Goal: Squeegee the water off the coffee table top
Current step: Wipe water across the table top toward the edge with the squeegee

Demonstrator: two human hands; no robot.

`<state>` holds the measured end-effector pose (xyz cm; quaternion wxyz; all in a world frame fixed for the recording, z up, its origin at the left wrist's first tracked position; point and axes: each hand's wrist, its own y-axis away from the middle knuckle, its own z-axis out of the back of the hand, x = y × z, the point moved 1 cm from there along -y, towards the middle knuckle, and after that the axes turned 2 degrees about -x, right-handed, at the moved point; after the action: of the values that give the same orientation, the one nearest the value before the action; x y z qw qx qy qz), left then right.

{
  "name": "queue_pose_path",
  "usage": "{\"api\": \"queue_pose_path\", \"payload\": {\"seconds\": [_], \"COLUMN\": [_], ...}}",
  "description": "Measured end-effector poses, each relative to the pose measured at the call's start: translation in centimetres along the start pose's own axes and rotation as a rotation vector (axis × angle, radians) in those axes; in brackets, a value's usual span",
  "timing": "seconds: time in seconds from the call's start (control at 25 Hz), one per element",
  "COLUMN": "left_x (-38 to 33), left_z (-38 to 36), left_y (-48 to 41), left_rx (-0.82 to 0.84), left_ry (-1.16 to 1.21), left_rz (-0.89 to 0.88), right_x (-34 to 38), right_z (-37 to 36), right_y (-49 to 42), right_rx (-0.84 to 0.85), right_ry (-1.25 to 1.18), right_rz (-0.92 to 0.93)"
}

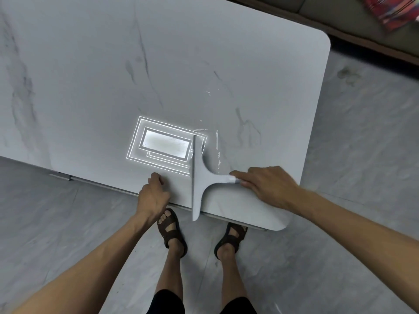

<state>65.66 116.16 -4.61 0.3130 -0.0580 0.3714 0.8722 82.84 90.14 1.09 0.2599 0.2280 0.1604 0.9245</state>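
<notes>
Right hand (269,186) grips the squeegee (197,177) handle on the coffee table (90,75).

Home living room: marble-look coffee table (90,64), sofa edge (362,26) beside it (striped cloth (390,10) on seat), tiled floor (362,155).

The person wears black shorts (167,302) and dark brown open-toed sandals (172,232) with wide straps, forearms bare.

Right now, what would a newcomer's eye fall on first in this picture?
A bright rectangular light reflection glares on the grey marble-patterned table top, near its front edge. At its right end, the right grip holds a pale grey T-shaped squeegee by its handle.
</notes>
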Motion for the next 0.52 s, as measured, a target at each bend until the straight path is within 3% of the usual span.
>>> {"api": "queue_pose_path", "payload": {"seconds": [0.12, 0.24, 0.52], "left_x": [1.4, 1.5, -1.0], "left_z": [0.2, 0.0, -1.1], "left_y": [0.2, 0.3, 1.3], "left_rx": [-0.122, -0.142, -0.059], "left_ry": [0.113, 0.114, 0.02], "left_rz": [0.032, 0.019, -0.041], "right_x": [4.6, 5.7, -2.9], "right_z": [-3.0, -4.5, -1.7], "right_y": [-3.3, -4.1, 2.5], "right_rx": [0.052, 0.068, 0.075], "right_ry": [0.064, 0.121, 0.062], "right_rz": [0.135, 0.159, -0.027]}}
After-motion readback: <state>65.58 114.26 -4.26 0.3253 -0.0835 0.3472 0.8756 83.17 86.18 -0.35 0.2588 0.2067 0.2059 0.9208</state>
